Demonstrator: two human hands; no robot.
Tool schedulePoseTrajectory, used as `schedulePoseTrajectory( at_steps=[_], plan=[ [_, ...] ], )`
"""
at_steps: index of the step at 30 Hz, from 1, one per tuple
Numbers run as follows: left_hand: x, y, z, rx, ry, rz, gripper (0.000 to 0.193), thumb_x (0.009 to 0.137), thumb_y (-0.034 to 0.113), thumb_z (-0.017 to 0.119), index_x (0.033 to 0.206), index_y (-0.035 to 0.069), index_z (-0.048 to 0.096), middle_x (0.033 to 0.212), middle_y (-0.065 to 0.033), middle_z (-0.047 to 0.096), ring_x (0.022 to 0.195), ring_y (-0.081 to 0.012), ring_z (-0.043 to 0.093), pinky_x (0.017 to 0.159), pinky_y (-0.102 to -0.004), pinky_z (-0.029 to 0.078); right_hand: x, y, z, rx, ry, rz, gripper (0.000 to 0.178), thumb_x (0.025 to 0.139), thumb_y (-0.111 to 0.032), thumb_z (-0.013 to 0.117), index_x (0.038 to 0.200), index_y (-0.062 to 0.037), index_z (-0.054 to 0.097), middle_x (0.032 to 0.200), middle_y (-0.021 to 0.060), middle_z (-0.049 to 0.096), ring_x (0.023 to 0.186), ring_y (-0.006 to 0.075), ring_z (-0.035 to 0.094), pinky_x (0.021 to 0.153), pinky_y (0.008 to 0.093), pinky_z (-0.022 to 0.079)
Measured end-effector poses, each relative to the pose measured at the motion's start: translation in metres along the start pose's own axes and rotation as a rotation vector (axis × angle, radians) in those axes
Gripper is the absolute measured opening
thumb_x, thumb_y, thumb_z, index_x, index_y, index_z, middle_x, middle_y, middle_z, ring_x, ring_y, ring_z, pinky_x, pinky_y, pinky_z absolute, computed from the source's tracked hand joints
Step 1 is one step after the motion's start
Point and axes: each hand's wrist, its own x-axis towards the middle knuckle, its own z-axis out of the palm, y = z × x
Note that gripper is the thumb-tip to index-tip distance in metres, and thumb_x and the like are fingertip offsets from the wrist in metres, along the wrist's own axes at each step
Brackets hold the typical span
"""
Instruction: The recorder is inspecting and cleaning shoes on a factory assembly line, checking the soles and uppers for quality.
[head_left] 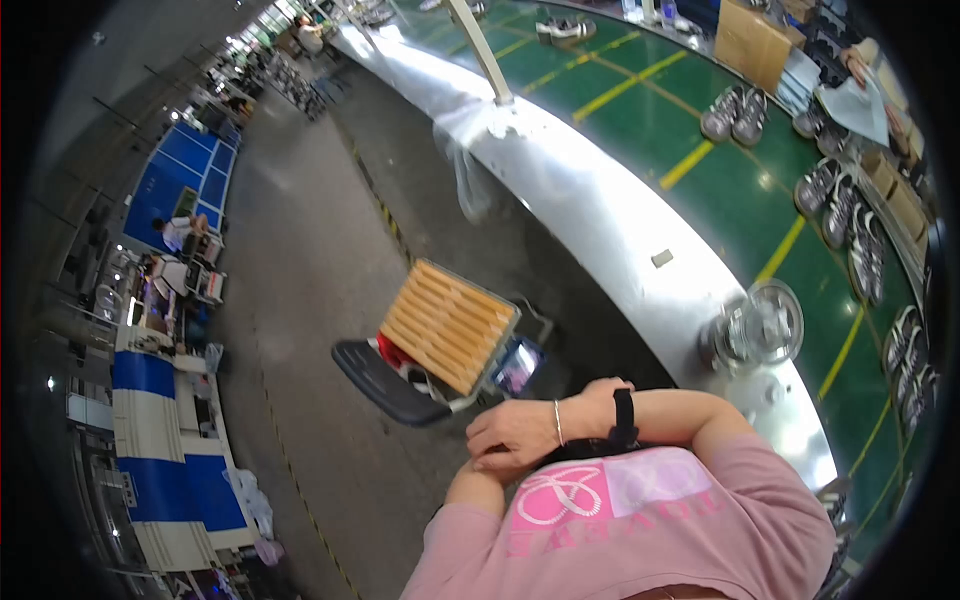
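My arms are folded in front of my pink shirt [620, 510]. My right hand [515, 435] rests over my left arm [475, 490], fingers curled and close together; a thin bracelet circles its wrist, and a black band sits further up the forearm. Only a small part of my left hand [606, 386] shows above my right forearm; its fingers are mostly hidden. Neither hand appears to hold an object. Just beyond them stands a chair [448, 325] with a tan slatted seat and a black backrest. A blue-edged item with a bright face [518, 368] is at its side.
A silver metal ledge [610, 215] curves along a green surface with yellow lines [640, 90]. On the ledge are a clear glass jar [755, 325] and a small beige piece [662, 258]. Pairs of grey shoes [735, 115] and a cardboard box [755, 45] stand further right. Blue-and-white workstations [160, 440] line the left.
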Motion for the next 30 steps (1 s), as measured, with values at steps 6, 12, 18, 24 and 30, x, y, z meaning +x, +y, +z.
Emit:
schedulePoseTrajectory(
  at_steps=[6,12,18,24,30],
  plan=[
    [0.097,0.046,-0.105,0.464,-0.088,-0.125,0.036,0.085,0.022,0.063,0.114,0.000,0.062,0.106,-0.0212,0.066,0.103,-0.0379,0.062,0.087,-0.0462,0.050,0.026,0.018,-0.091,-0.034,0.116,-0.062,0.011,0.091,-0.016,0.061,0.088,-0.0056,0.059,0.091,0.0122,0.058,0.088,0.0328,0.059,0.074,0.0422,0.049],
    [0.119,0.047,-0.214,0.238,-0.322,0.178,0.037,0.085,0.024,0.064,0.117,0.006,0.063,0.102,-0.0223,0.067,0.099,-0.0373,0.064,0.089,-0.0427,0.049,0.005,0.060,-0.189,-0.329,0.315,0.054,0.020,0.086,-0.020,0.058,0.079,-0.0021,0.062,0.081,0.0150,0.060,0.080,0.0358,0.061,0.067,0.0448,0.050],
    [0.273,0.080,-0.179,0.404,-0.968,0.542,0.039,0.085,0.023,0.065,0.119,0.006,0.062,0.102,-0.0223,0.067,0.099,-0.0374,0.064,0.088,-0.0424,0.050,0.014,0.074,-0.270,-0.567,0.652,-0.068,0.012,0.089,-0.021,0.061,0.091,-0.0092,0.064,0.087,0.0124,0.061,0.085,0.0324,0.060,0.073,0.0432,0.049],
    [0.314,0.090,-0.180,0.567,-1.307,0.702,0.041,0.084,0.021,0.066,0.122,0.006,0.060,0.103,-0.0223,0.067,0.098,-0.0376,0.064,0.087,-0.0421,0.051,-0.032,0.075,-0.353,-0.921,0.976,0.199,0.014,0.088,-0.021,0.060,0.083,-0.0085,0.063,0.083,0.0130,0.062,0.084,0.0304,0.061,0.074,0.0411,0.051],
    [0.363,0.052,-0.272,0.715,-1.390,0.709,0.044,0.083,0.019,0.067,0.124,0.005,0.059,0.103,-0.0223,0.067,0.097,-0.0377,0.065,0.086,-0.0417,0.051,-0.008,0.111,-0.434,-0.795,1.151,0.344,0.015,0.090,-0.020,0.057,0.091,-0.0076,0.065,0.091,0.0133,0.064,0.092,0.0316,0.061,0.081,0.0424,0.051]
  ],
)
